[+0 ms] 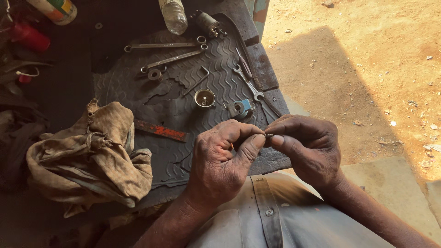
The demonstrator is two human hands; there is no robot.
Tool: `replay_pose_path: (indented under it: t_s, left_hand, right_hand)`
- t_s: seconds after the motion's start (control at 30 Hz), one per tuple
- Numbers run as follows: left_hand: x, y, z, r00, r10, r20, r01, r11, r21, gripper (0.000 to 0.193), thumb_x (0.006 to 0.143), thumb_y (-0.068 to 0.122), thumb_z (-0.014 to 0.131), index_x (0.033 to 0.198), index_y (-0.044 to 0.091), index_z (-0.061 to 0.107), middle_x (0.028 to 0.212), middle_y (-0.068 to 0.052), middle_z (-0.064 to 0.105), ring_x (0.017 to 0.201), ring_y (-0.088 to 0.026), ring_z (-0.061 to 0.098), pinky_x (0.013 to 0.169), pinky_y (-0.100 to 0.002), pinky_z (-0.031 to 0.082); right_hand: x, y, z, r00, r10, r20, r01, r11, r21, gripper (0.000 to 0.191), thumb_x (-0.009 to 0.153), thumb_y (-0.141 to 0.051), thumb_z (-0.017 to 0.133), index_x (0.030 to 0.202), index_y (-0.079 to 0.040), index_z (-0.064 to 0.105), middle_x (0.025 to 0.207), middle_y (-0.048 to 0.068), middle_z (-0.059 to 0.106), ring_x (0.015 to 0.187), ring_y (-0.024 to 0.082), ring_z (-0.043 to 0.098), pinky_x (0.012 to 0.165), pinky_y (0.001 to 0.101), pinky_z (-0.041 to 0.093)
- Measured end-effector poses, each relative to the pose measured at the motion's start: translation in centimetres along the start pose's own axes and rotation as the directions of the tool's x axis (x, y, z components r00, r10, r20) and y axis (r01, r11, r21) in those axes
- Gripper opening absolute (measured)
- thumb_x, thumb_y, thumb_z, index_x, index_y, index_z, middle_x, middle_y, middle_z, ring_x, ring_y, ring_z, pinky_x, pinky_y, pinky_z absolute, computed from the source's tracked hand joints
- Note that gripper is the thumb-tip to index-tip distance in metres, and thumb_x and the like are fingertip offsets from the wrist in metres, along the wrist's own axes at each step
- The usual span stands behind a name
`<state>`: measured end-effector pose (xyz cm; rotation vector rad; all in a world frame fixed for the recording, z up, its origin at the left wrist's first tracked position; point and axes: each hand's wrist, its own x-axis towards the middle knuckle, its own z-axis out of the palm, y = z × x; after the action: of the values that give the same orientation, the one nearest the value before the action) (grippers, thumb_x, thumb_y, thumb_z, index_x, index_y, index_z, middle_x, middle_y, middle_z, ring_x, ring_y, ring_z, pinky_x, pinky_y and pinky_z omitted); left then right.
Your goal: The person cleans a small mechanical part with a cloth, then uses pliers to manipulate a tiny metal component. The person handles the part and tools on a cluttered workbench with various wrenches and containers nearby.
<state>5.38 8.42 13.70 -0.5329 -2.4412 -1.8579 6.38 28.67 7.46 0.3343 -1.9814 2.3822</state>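
Observation:
My left hand (220,160) and my right hand (307,146) meet in front of my chest, above the near edge of a black ribbed rubber mat (183,110). Between the fingertips of both hands sits a small dark metal part (268,136), pinched by thumb and forefinger on each side. Most of the part is hidden by my fingers, so its shape is unclear. Just beyond my hands on the mat lie a small blue-and-metal fitting (240,108) and a small round metal cup (204,98).
Two long spanners (171,51), a bent rod (196,81), a smaller spanner (248,82) and a rusty red flat bar (161,131) lie on the mat. A crumpled dirty rag (94,156) sits at left. A clear bottle (173,16) stands at the back. Sandy ground (363,69) lies right.

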Motion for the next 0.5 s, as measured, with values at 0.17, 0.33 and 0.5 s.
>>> replay_pose_path:
  t_s: [0.17, 0.33, 0.5]
  left_hand:
    - [0.21, 0.13, -0.24, 1.000, 0.017, -0.008, -0.017, 1.000, -0.009, 0.013, 0.097, 0.015, 0.071, 0.094, 0.003, 0.073, 0.081, -0.007, 0.072, 0.070, -0.013, 0.069, 0.062, -0.029, 0.055]
    - [0.40, 0.07, -0.40, 0.999, 0.049, 0.006, -0.049, 0.999, 0.009, 0.011, 0.097, 0.015, 0.072, 0.095, 0.004, 0.073, 0.083, -0.007, 0.073, 0.074, -0.013, 0.072, 0.065, -0.028, 0.058]
    - [0.37, -0.02, -0.36, 0.996, 0.092, 0.007, -0.092, 0.995, 0.037, 0.009, 0.095, 0.013, 0.073, 0.094, 0.005, 0.073, 0.084, -0.007, 0.073, 0.077, -0.016, 0.074, 0.069, -0.029, 0.059]
  right_hand:
    - [0.20, -0.16, 0.34, 0.999, 0.027, -0.030, -0.027, 1.000, 0.008, 0.017, 0.091, 0.005, 0.072, 0.108, 0.006, 0.072, 0.102, 0.014, 0.075, 0.095, 0.016, 0.071, 0.086, 0.0309, 0.060]
    - [0.05, -0.20, 0.72, 0.997, -0.071, -0.038, 0.071, 0.997, 0.001, 0.022, 0.090, 0.008, 0.075, 0.110, 0.003, 0.067, 0.105, 0.012, 0.075, 0.100, 0.014, 0.071, 0.092, 0.0303, 0.060]
    - [-0.34, -0.32, 0.96, 0.986, -0.153, -0.068, 0.143, 0.980, -0.138, 0.022, 0.089, 0.009, 0.077, 0.108, 0.003, 0.068, 0.106, 0.012, 0.074, 0.100, 0.014, 0.071, 0.090, 0.0300, 0.059]
